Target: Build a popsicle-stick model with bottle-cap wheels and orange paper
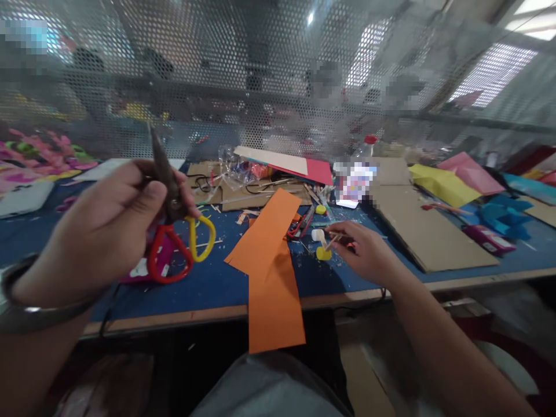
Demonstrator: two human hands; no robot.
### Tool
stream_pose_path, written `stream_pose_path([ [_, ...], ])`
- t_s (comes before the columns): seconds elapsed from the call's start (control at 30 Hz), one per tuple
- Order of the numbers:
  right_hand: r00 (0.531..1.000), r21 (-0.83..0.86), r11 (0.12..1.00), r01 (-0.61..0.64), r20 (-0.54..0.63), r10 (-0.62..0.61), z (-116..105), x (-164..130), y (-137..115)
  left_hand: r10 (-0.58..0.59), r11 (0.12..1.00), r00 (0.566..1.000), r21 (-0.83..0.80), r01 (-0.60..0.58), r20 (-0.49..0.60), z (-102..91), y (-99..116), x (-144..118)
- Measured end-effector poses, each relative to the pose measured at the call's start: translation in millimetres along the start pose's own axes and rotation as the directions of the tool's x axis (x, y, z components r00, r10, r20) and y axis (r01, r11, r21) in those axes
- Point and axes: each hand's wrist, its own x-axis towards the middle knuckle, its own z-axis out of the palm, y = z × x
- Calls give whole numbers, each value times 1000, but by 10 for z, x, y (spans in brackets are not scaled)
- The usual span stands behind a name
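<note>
Head view of a craft bench. The left hand [104, 226] is raised above the tabletop [208, 284], its fingers curled around the closed blades of a pair of scissors [174, 226]; the tip points upward and the red and yellow handle loops hang free below the palm, a grip that keeps the edges covered but is not a cutting hold. The right hand [365, 252] rests low on the tabletop, fingertips pressed together in a pinch on a thin wooden stick [332, 238], which lies just beside a small white and yellow piece [320, 243]; whether stick and piece are joined cannot be told. Between the two hands lie orange paper strips [269, 266], the nearest overhanging the front edge, apparently so that they stay within reach. Farther back lie a cardboard sheet [428, 231], yellow paper [438, 184], pink paper [471, 172] and offcuts. A perforated metal screen [260, 69] closes the rear.
</note>
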Motion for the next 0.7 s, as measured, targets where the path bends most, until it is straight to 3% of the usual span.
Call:
stream_pose_path([
  [0.07,1000,-8,1000,-11,-19,11,2,-33,-24,-4,993,998,-119,12,60,168,8,17],
  [0.13,1000,-13,1000,-12,-27,12,14,-64,-44,-72,956,990,-275,102,118,306,-55,29],
  [0.23,999,-23,1000,-3,-40,2,37,-98,-57,-245,796,954,-527,299,170,469,-216,17],
  [0.3,997,-39,999,-2,-80,-1,38,-127,-84,-306,749,930,-552,366,202,552,-311,-11],
  [0.4,968,-123,992,-30,-252,-2,33,-226,-250,-365,705,910,-579,410,199,658,-398,-61],
  [0.43,930,-191,980,-46,-366,-28,46,-275,-350,-381,689,905,-595,415,190,696,-414,-78],
  [0.5,874,-184,983,-18,-480,-74,119,-379,-603,-409,657,896,-626,420,171,787,-431,-112],
  [0.53,874,-130,991,42,-475,-100,181,-423,-740,-419,644,893,-640,419,163,840,-432,-131],
  [0.6,940,35,986,165,-309,-146,342,-476,-991,-435,623,887,-661,418,151,957,-416,-175],
  [0.7,989,176,975,137,-87,-123,593,-449,-1212,-487,546,859,-714,439,156,1127,-350,-252],
])
